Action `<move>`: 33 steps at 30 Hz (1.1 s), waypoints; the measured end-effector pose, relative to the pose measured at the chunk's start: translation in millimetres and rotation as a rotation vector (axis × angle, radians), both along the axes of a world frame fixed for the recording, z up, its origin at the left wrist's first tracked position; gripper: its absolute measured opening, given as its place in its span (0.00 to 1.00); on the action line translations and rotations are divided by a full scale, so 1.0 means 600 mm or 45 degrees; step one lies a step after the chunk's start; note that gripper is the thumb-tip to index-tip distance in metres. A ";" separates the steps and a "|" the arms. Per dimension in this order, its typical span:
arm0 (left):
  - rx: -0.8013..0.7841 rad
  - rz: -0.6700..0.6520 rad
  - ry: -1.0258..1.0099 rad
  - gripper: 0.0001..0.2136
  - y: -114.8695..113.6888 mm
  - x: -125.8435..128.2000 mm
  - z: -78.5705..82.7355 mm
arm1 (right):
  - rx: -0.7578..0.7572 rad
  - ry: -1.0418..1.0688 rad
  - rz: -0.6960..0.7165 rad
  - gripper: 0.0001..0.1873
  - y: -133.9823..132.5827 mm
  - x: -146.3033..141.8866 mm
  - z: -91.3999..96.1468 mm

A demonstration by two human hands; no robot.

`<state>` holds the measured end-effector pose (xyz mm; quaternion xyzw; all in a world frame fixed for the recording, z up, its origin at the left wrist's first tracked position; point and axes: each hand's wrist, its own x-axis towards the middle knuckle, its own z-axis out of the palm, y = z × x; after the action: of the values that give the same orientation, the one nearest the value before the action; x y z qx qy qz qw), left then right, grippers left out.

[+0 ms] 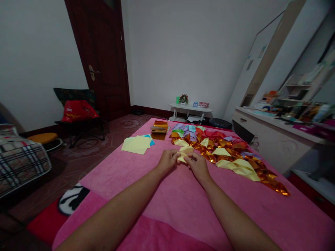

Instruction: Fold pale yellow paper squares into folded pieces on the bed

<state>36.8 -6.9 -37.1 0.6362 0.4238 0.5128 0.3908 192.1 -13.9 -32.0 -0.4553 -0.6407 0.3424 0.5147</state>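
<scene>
Between my two hands is a folded piece of pale yellow paper [186, 150], held just above the pink cloth. My left hand [169, 160] grips its left side, thumb and fingers closed on it. On the right side, my right hand [197, 164] pinches the same paper. Left of my hands lie loose yellow paper sheets [137, 144] with a blue sheet [153, 142] partly beneath them. Behind those is a stack of gold foil paper [159, 129]. To the right spread many folded paper pieces, including yellow ones [239, 168] and shiny gold ones [274, 183].
The pink cloth [125, 188] covers the table under my arms. A small white table [191, 107] stands by the far wall, and a white dresser [277, 125] is on the right. At left are a chair with a red bag [80, 111] and a yellow stool [43, 138].
</scene>
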 end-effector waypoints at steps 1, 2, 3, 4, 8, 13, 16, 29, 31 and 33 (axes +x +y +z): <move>-0.008 0.008 -0.009 0.16 0.002 -0.001 -0.001 | -0.014 0.010 0.017 0.11 0.000 0.000 0.001; -0.016 0.019 -0.020 0.15 0.004 -0.003 -0.001 | -0.027 0.020 0.025 0.11 0.000 0.000 0.002; -0.023 0.036 -0.035 0.14 0.006 -0.004 -0.002 | -0.039 0.029 0.021 0.11 0.000 0.001 0.003; -0.029 0.058 -0.053 0.14 0.008 -0.004 -0.003 | -0.050 0.038 0.009 0.11 0.001 0.003 0.003; -0.054 0.158 -0.140 0.13 0.013 -0.006 -0.006 | -0.086 0.069 -0.047 0.14 0.004 0.009 -0.001; -0.095 0.130 -0.242 0.08 0.014 -0.007 -0.002 | -0.104 0.156 -0.032 0.15 0.005 0.011 -0.006; -0.101 0.088 -0.286 0.08 0.013 -0.007 -0.001 | -0.104 0.209 -0.004 0.17 0.006 0.011 -0.006; -0.159 0.070 -0.317 0.14 0.018 -0.021 0.000 | -0.155 0.268 0.131 0.28 0.000 0.011 0.007; -0.154 0.103 -0.319 0.14 0.019 -0.021 -0.001 | -0.145 0.249 0.164 0.27 -0.002 0.011 0.008; -0.151 0.132 -0.314 0.13 0.020 -0.020 -0.003 | -0.143 0.223 0.174 0.25 -0.002 0.010 0.007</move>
<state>24.9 5.3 -38.7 0.5215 0.4343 0.5806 0.4498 198.2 -14.8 -27.9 -0.4071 -0.6026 0.4505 0.5179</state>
